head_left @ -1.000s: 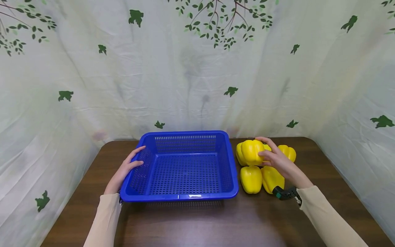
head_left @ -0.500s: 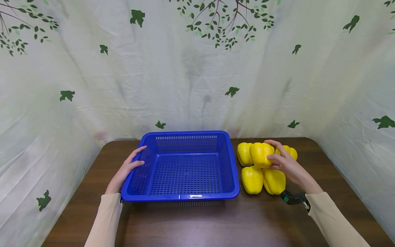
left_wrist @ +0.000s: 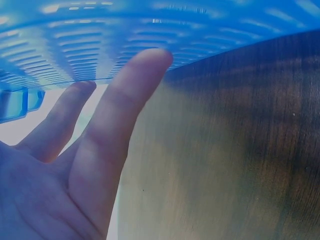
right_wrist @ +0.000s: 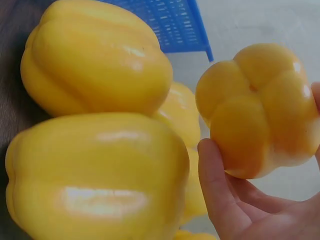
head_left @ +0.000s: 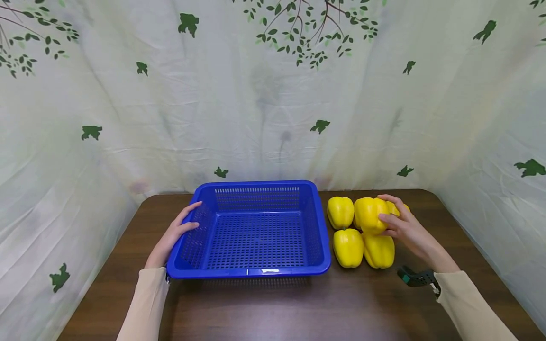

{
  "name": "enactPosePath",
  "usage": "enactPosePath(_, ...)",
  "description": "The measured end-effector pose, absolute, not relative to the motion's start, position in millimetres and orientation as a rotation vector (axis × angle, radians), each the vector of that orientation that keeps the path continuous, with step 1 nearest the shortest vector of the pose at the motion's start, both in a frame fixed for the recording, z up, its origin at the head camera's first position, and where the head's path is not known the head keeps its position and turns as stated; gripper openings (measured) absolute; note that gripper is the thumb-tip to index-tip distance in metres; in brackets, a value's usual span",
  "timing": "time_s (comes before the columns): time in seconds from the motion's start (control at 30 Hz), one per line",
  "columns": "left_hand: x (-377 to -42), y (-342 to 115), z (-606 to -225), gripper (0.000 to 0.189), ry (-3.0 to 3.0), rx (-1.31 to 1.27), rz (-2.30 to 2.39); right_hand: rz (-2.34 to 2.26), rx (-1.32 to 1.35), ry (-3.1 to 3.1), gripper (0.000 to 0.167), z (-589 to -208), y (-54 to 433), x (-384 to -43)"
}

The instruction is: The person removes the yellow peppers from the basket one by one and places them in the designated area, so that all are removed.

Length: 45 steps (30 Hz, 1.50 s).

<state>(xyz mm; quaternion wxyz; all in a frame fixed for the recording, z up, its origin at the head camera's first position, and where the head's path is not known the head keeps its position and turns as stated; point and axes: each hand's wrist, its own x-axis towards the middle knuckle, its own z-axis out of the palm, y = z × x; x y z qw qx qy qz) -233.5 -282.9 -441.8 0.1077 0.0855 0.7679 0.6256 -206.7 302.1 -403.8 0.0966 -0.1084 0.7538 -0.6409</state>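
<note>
A blue perforated plastic basket (head_left: 256, 271) stands on the table in the head view. My left hand (head_left: 168, 239) holds its left wall, with thumb and a finger over the rim. In the left wrist view, fingers (left_wrist: 107, 117) of that hand touch the outer wall from below the rim. Right of the basket, my right hand (head_left: 411, 232) grips a yellow bell pepper (head_left: 369, 214) between thumb and fingers, above the others. Its lobed end faces the right wrist camera. Other yellow bell peppers (head_left: 348, 248) are grouped around and beneath it, some partly hidden.
The brown wooden table (head_left: 273, 308) extends toward the person. A pale leaf-patterned cloth (head_left: 273, 109) hangs behind and along both sides. A dark strap (head_left: 420, 277) is around the right wrist. The nearest peppers sit just beside the basket's right wall.
My right hand has moved right with the bell pepper, away from the basket, showing more of the back-left pepper. The left hand and basket stay in place.
</note>
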Motion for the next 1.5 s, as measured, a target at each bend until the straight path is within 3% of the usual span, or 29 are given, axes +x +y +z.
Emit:
enactPosePath(0.43, -231, -283, -442, 0.057, 2.307, 0.247, 1.81, -1.971, -0.376, 2.242, 0.043, -408, 328, -201)
enactPosePath(1.5, -232, -282, -441, 0.057, 2.276, 0.233, 1.826, -1.844, -0.153, 2.423, 0.043, -440, 377, -179)
